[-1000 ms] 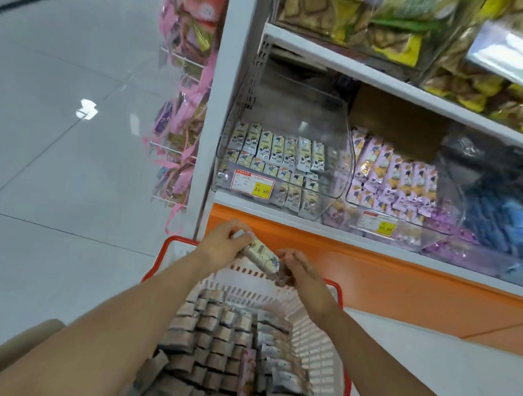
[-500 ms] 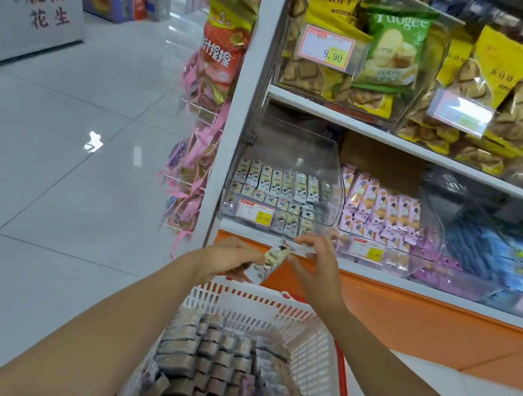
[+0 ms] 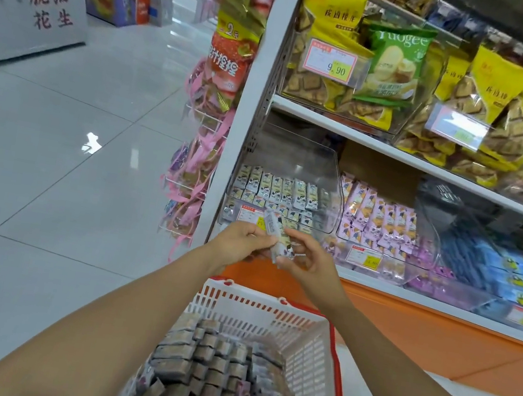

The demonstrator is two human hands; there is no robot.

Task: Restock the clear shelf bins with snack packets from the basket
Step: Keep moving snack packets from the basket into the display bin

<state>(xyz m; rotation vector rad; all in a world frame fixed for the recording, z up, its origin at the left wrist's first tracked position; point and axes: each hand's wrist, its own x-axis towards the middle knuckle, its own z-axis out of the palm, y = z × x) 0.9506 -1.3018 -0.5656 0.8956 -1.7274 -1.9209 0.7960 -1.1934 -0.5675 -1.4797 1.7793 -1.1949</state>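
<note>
The left hand (image 3: 239,242) and the right hand (image 3: 306,263) both pinch one small snack packet (image 3: 276,236), which stands tilted between the curled fingers (image 3: 264,236) of the two hands. Just beyond the fingers sits a clear bin (image 3: 293,158) on the shelf (image 3: 397,152), part full of similar packets. Below and nearer than the fingers, the white basket (image 3: 270,307) holds rows of packets.

basket (image 3: 255,313) below hands | packet (image 3: 276,237) between both hands | bin (image 3: 294,155) on shelf behind
</note>
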